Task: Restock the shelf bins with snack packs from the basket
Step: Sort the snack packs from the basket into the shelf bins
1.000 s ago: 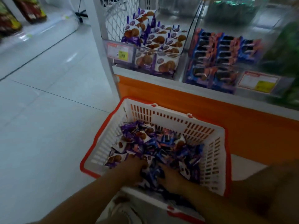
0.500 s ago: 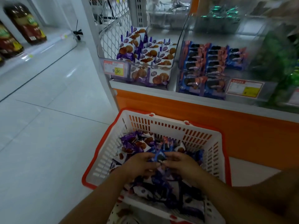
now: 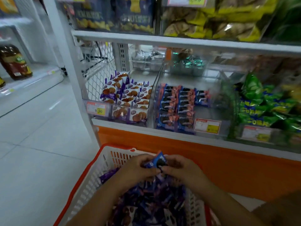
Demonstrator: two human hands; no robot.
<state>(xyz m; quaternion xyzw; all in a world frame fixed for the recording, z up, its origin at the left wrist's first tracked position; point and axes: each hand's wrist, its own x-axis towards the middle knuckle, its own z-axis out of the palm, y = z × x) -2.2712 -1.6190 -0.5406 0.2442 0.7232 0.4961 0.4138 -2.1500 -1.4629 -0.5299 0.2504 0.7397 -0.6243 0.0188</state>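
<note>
Blue cookie snack packs point(image 3: 158, 161) sit pinched between my left hand point(image 3: 138, 168) and right hand point(image 3: 179, 168). Both hover above the white, red-rimmed plastic basket point(image 3: 91, 180), bottom centre of frame.

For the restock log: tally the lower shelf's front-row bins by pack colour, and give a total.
Purple-pack bin: 1
Blue-pack bin: 1
Green-pack bin: 1
Total: 3

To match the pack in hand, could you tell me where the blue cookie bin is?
In the head view, the blue cookie bin sits mid-frame, between the purple cookie packs and the green packs.
</note>
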